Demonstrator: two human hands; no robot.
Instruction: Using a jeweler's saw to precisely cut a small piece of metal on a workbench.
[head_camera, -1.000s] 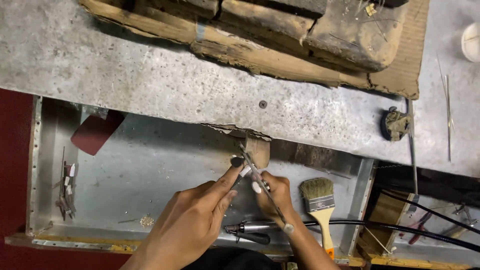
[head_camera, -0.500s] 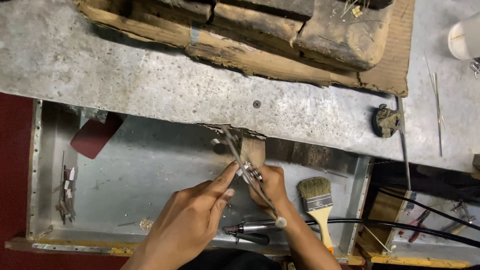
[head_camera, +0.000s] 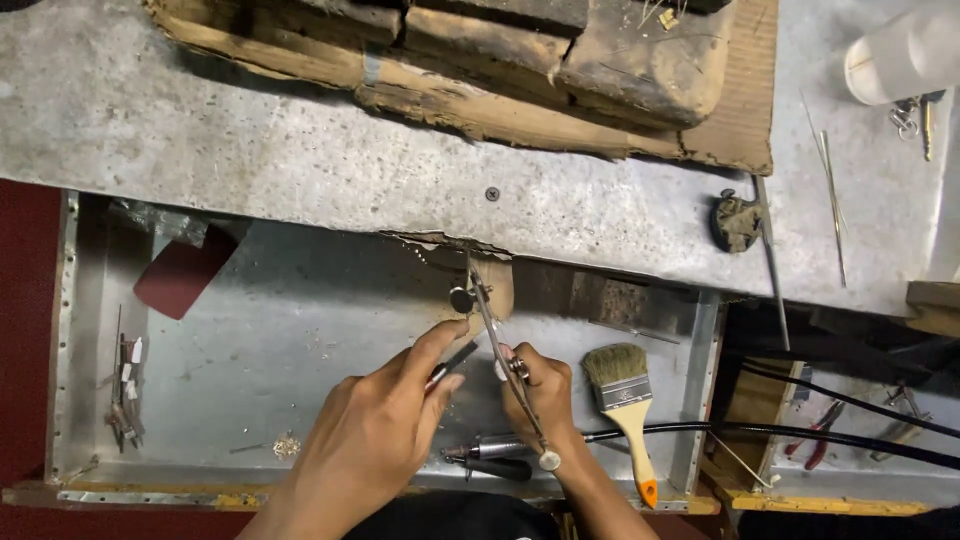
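Two hands meet over the metal tray (head_camera: 300, 330): my left hand (head_camera: 375, 440) pinches a thin dark tool (head_camera: 452, 364), my right hand (head_camera: 540, 395) is closed round a slim metal saw frame (head_camera: 497, 345) angled toward the wooden peg (head_camera: 495, 282). I judge fine bench work is under way, calling for steadiness. Just right lies a paintbrush (head_camera: 620, 400); beyond, worn wood blocks (head_camera: 520, 60).

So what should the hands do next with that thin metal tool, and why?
Probably ease the thin metal tool back down onto the wooden peg. The right hand holds it tilted, its tip at the peg, while the left hand pinches a small dark piece beside it.
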